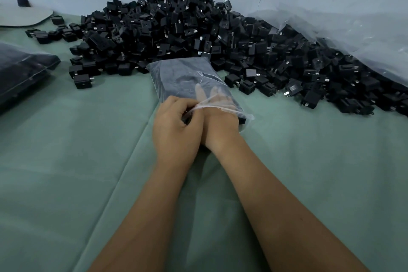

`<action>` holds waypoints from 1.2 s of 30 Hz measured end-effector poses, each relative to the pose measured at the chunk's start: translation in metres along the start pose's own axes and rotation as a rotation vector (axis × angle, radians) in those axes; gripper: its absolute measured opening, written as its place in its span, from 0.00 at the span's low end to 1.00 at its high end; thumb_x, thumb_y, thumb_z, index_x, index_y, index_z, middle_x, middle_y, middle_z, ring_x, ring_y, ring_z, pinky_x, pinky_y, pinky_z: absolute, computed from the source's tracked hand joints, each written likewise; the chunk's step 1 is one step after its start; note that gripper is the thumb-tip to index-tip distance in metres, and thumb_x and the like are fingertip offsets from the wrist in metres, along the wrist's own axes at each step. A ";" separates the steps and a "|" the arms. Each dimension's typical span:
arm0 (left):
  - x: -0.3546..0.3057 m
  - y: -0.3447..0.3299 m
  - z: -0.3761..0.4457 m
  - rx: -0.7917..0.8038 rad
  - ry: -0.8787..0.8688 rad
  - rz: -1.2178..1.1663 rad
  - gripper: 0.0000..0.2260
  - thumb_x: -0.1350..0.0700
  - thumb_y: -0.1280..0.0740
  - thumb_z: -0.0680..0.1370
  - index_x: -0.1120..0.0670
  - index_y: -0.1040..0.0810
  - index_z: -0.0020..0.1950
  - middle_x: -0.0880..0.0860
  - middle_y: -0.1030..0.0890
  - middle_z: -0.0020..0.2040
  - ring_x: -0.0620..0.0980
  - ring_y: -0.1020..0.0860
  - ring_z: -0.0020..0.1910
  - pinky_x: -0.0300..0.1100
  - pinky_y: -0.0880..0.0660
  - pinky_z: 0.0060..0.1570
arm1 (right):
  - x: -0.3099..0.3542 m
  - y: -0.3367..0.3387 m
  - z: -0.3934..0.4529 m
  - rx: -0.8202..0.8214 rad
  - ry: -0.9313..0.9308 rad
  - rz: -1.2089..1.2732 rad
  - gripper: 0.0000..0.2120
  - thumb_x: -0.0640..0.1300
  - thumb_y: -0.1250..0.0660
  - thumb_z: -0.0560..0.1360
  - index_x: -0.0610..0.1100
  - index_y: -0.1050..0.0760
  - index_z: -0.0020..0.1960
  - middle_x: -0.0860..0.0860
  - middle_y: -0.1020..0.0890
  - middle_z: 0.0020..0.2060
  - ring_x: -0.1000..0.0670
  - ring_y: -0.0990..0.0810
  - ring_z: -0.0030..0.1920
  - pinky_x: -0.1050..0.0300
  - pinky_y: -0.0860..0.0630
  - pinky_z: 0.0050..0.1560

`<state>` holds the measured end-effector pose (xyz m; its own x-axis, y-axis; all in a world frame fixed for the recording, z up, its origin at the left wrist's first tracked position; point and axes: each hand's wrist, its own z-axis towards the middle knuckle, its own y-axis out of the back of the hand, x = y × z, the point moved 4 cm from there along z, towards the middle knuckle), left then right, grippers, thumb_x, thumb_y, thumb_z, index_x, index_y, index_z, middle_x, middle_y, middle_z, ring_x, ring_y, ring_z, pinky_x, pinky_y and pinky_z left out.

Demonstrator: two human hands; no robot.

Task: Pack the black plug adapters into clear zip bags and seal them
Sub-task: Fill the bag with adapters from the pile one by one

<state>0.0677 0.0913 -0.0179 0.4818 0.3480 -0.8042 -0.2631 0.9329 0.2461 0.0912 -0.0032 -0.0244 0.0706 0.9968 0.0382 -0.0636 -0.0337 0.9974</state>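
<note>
Forearms cross green cloth; left hand (176, 121) pinches the zip bag (187, 79) mouth, right hand (217, 104) spread inside among adapters. Withdrawing carelessly could spill them.

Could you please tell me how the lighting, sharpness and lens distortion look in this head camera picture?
Head view: dim, flat, bluish light with soft shadows; wide-angle bending curves the wall edge; the pile of adapters is fairly crisp; faint glare on the zip bag veils the right hand inside it; left hand sharp.
</note>
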 end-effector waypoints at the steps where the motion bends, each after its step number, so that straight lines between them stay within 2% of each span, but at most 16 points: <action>1: 0.000 0.000 0.000 -0.001 0.000 0.002 0.06 0.57 0.35 0.72 0.50 0.19 0.41 0.46 0.22 0.40 0.47 0.23 0.42 0.43 0.26 0.43 | 0.000 0.001 0.001 -0.015 0.013 -0.020 0.23 0.49 0.45 0.78 0.46 0.37 0.72 0.41 0.26 0.63 0.39 0.30 0.65 0.46 0.32 0.61; 3: -0.001 0.000 0.000 0.002 0.004 0.002 0.06 0.57 0.34 0.72 0.49 0.19 0.41 0.46 0.22 0.40 0.47 0.23 0.43 0.43 0.26 0.44 | -0.001 0.001 0.000 -0.015 0.000 -0.057 0.28 0.50 0.45 0.77 0.45 0.45 0.76 0.39 0.29 0.65 0.39 0.31 0.67 0.46 0.32 0.61; 4: -0.001 0.001 0.000 0.004 0.005 0.000 0.06 0.57 0.34 0.72 0.48 0.20 0.41 0.45 0.22 0.40 0.47 0.23 0.43 0.43 0.26 0.44 | -0.001 0.000 -0.002 -0.003 0.000 -0.060 0.28 0.50 0.45 0.77 0.45 0.44 0.75 0.39 0.28 0.64 0.40 0.30 0.66 0.47 0.31 0.59; 6: -0.002 0.001 0.000 0.006 0.006 -0.001 0.05 0.57 0.34 0.72 0.48 0.19 0.41 0.45 0.22 0.40 0.46 0.23 0.43 0.43 0.26 0.45 | -0.001 -0.003 -0.005 -0.037 0.034 -0.027 0.14 0.47 0.44 0.77 0.48 0.29 0.61 0.46 0.21 0.54 0.43 0.23 0.58 0.51 0.29 0.48; 7: -0.002 0.001 0.000 0.007 0.009 0.001 0.05 0.57 0.35 0.72 0.49 0.19 0.41 0.45 0.22 0.41 0.46 0.23 0.43 0.43 0.26 0.45 | -0.002 -0.004 -0.008 -0.069 0.046 -0.010 0.08 0.45 0.43 0.76 0.50 0.28 0.52 0.49 0.20 0.48 0.44 0.22 0.54 0.53 0.30 0.43; 8: -0.002 0.001 0.000 0.009 0.013 0.004 0.05 0.57 0.35 0.72 0.50 0.19 0.41 0.46 0.21 0.41 0.47 0.23 0.44 0.45 0.26 0.46 | -0.003 -0.004 -0.010 -0.100 0.051 0.005 0.07 0.45 0.43 0.76 0.50 0.28 0.50 0.50 0.21 0.45 0.45 0.21 0.52 0.53 0.30 0.42; 12: -0.004 0.001 -0.001 0.031 0.008 0.001 0.05 0.57 0.33 0.71 0.52 0.17 0.41 0.46 0.22 0.40 0.48 0.23 0.44 0.47 0.25 0.45 | -0.019 -0.013 -0.014 -0.123 -0.057 0.076 0.22 0.52 0.51 0.76 0.49 0.31 0.66 0.45 0.22 0.58 0.42 0.26 0.62 0.53 0.29 0.53; 13: -0.005 0.001 -0.002 0.053 -0.015 0.001 0.05 0.57 0.32 0.71 0.52 0.17 0.41 0.46 0.22 0.40 0.48 0.23 0.43 0.46 0.25 0.44 | -0.024 -0.014 -0.015 -0.116 -0.100 0.107 0.28 0.55 0.54 0.76 0.49 0.40 0.74 0.42 0.27 0.65 0.41 0.31 0.68 0.51 0.30 0.60; 15: -0.008 -0.001 -0.004 0.105 -0.086 0.010 0.03 0.59 0.30 0.72 0.53 0.16 0.41 0.46 0.22 0.39 0.49 0.23 0.42 0.45 0.26 0.43 | -0.029 -0.016 -0.018 -0.095 -0.154 0.094 0.33 0.57 0.57 0.76 0.48 0.56 0.78 0.40 0.40 0.75 0.42 0.45 0.76 0.48 0.37 0.70; 16: -0.010 -0.002 -0.005 0.130 -0.124 0.021 0.03 0.61 0.29 0.72 0.54 0.16 0.41 0.46 0.22 0.38 0.49 0.23 0.42 0.44 0.26 0.42 | -0.030 -0.016 -0.019 -0.089 -0.171 0.062 0.32 0.56 0.58 0.77 0.47 0.55 0.78 0.40 0.42 0.75 0.43 0.48 0.77 0.48 0.39 0.72; 19: -0.015 -0.007 -0.010 0.198 -0.201 0.047 0.03 0.62 0.28 0.72 0.54 0.16 0.41 0.46 0.22 0.38 0.49 0.24 0.41 0.44 0.26 0.42 | -0.035 -0.017 -0.028 -0.054 -0.231 -0.019 0.28 0.53 0.58 0.77 0.45 0.36 0.72 0.39 0.31 0.69 0.42 0.37 0.72 0.48 0.40 0.71; 23: -0.022 -0.008 -0.014 0.232 -0.286 0.062 0.04 0.61 0.31 0.71 0.56 0.16 0.41 0.48 0.21 0.38 0.51 0.23 0.41 0.50 0.26 0.41 | -0.034 -0.015 -0.049 -0.014 -0.262 -0.010 0.22 0.53 0.51 0.75 0.47 0.26 0.61 0.45 0.21 0.58 0.42 0.27 0.64 0.46 0.33 0.66; 25: -0.025 -0.005 -0.015 0.218 -0.335 0.079 0.04 0.62 0.32 0.70 0.57 0.16 0.40 0.49 0.21 0.37 0.53 0.24 0.39 0.51 0.26 0.38 | -0.030 -0.009 -0.055 -0.031 -0.248 -0.018 0.16 0.52 0.47 0.75 0.49 0.25 0.54 0.48 0.21 0.53 0.43 0.25 0.60 0.47 0.31 0.63; 30: -0.024 0.004 -0.011 0.153 -0.327 0.133 0.05 0.63 0.32 0.70 0.58 0.16 0.40 0.51 0.21 0.37 0.54 0.23 0.38 0.52 0.27 0.38 | -0.023 -0.010 -0.044 0.041 -0.203 -0.070 0.20 0.51 0.46 0.75 0.48 0.28 0.63 0.46 0.24 0.62 0.42 0.28 0.64 0.44 0.30 0.63; 33: -0.020 0.008 -0.009 0.143 -0.276 0.167 0.05 0.60 0.32 0.71 0.57 0.16 0.42 0.50 0.20 0.38 0.53 0.23 0.41 0.52 0.27 0.40 | -0.020 -0.012 -0.032 0.034 -0.183 -0.133 0.24 0.54 0.47 0.75 0.47 0.32 0.68 0.42 0.30 0.68 0.39 0.35 0.70 0.41 0.39 0.70; 36: -0.016 0.008 -0.009 0.150 -0.237 0.198 0.05 0.60 0.31 0.72 0.56 0.16 0.45 0.49 0.20 0.41 0.50 0.24 0.43 0.49 0.27 0.43 | -0.017 -0.013 -0.023 0.026 -0.185 -0.095 0.24 0.54 0.48 0.75 0.46 0.30 0.66 0.43 0.27 0.65 0.40 0.32 0.67 0.42 0.35 0.67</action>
<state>0.0501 0.0927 -0.0078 0.6190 0.5197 -0.5889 -0.2540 0.8420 0.4760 0.0676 -0.0183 -0.0391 0.2566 0.9653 -0.0484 -0.0226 0.0561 0.9982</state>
